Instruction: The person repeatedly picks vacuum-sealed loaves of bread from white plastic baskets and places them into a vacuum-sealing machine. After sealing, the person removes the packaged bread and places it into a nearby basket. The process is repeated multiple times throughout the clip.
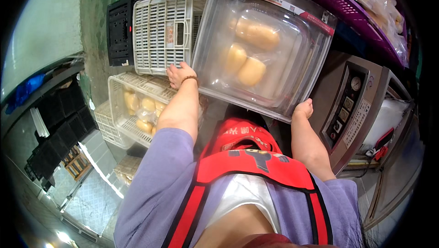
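In front of me the clear domed lid (291, 87) of what looks like a vacuum packing machine is down. Under it lie clear plastic bags of pale yellow peeled vegetables (252, 71). My left hand (181, 76) is at the lid's left front corner, fingers apart, beside a white slatted crate; a beaded bracelet circles that wrist. At the right front corner my right hand (303, 108) sits against the lid's edge, fingers curled. Whether it grips the edge is hidden.
A tipped white crate (118, 80) at left holds more bagged vegetables. Upright stands another white crate (161, 35) beside a black crate (120, 30). A purple crate (370, 25) of bags is at upper right. The metal control panel (346, 105) with gauge and dials stands right.
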A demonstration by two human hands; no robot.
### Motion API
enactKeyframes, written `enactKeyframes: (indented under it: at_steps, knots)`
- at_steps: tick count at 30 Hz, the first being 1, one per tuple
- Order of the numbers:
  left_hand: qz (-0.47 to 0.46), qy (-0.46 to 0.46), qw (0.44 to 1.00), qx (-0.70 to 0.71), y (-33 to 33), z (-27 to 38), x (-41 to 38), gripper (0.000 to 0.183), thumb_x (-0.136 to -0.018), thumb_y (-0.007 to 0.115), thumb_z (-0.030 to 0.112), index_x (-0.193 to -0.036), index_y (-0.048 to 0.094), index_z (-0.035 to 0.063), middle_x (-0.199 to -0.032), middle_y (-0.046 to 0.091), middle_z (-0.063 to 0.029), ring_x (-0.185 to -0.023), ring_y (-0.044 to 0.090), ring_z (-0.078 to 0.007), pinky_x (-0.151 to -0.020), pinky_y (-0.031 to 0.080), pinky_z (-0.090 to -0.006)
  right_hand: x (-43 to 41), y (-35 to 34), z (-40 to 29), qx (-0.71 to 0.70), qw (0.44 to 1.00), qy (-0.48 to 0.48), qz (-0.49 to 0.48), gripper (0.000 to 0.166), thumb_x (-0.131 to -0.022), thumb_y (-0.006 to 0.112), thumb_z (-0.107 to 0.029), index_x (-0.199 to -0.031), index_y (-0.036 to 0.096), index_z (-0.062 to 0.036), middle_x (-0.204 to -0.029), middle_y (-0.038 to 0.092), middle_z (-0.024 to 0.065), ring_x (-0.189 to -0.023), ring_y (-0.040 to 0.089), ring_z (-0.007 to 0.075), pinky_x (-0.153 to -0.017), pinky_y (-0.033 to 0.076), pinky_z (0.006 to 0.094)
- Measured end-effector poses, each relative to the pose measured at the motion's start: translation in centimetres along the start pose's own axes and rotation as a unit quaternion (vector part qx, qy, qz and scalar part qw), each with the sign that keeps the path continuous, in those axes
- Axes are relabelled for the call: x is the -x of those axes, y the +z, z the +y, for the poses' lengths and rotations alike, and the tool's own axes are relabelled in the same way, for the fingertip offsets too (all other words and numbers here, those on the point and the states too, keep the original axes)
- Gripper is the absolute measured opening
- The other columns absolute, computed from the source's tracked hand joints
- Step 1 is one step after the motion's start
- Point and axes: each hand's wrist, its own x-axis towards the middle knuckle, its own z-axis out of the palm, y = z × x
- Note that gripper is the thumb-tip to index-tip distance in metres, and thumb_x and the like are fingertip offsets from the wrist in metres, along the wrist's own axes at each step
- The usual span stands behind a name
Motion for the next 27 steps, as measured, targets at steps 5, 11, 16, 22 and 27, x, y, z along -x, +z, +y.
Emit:
enactKeyframes:
  at_steps: [5, 11, 16, 22, 27]
  knots:
    - [0.001, -0.001, 1.0, -0.003, 0.43, -0.24, -0.23, 0.052, -0.086, 0.043, 0.041, -0.129, 0.05, 0.0126, -0.142, 0.04, -0.0075, -0.129, 0.039, -0.0249, -0.104, 0.028, -0.046, -0.11, 0.05, 0.22, 0.007, 1.0, -0.013, 0.003, 0.056, -0.086, 0.032, -0.042, -0.1, 0.065, 0.0004, -0.103, 0.063, 0.0228, -0.1, 0.057, 0.0411, -0.089, 0.042, 0.0468]
    - [-0.01, -0.005, 1.0, -0.005, 0.13, -0.04, -0.09, 0.052, -0.086, 0.044, 0.042, -0.129, 0.05, 0.0126, -0.141, 0.04, -0.0069, -0.129, 0.039, -0.0242, -0.104, 0.028, -0.0457, -0.13, 0.07, 0.18, 0.014, 1.0, -0.013, 0.004, 0.055, -0.086, 0.033, -0.042, -0.1, 0.065, 0.0003, -0.103, 0.063, 0.0229, -0.1, 0.057, 0.0414, -0.088, 0.042, 0.0469]
    - [-0.009, -0.002, 1.0, -0.004, 0.42, -0.3, -0.32, 0.052, -0.086, 0.044, 0.042, -0.129, 0.05, 0.0125, -0.141, 0.04, -0.0068, -0.129, 0.039, -0.0242, -0.104, 0.028, -0.0456, -0.12, 0.14, 0.26, 0.013, 1.0, -0.02, 0.008, 0.055, -0.086, 0.033, -0.042, -0.099, 0.066, -0.0001, -0.102, 0.064, 0.0228, -0.099, 0.057, 0.0418, -0.088, 0.042, 0.0471]
    - [-0.013, -0.003, 1.0, -0.007, 0.12, -0.24, -0.26, 0.052, -0.086, 0.044, 0.041, -0.129, 0.05, 0.0121, -0.141, 0.041, -0.0071, -0.128, 0.039, -0.0243, -0.104, 0.029, -0.0446, 0.25, -0.02, -0.07, 0.003, 1.0, -0.007, 0.004, 0.054, -0.087, 0.033, -0.041, -0.099, 0.066, 0.0002, -0.104, 0.063, 0.023, -0.1, 0.056, 0.0416, -0.088, 0.041, 0.0469]
    - [-0.024, 0.013, 1.0, -0.013, 0.42, -0.35, -0.54, 0.051, -0.087, 0.043, 0.042, -0.128, 0.051, 0.012, -0.14, 0.042, -0.0072, -0.127, 0.04, -0.0244, -0.103, 0.031, -0.043, 0.24, -0.13, 0.02, 0.001, 1.0, -0.004, -0.004, 0.054, -0.087, 0.033, -0.042, -0.1, 0.065, 0.0004, -0.105, 0.063, 0.0231, -0.101, 0.056, 0.0414, -0.089, 0.041, 0.0465]
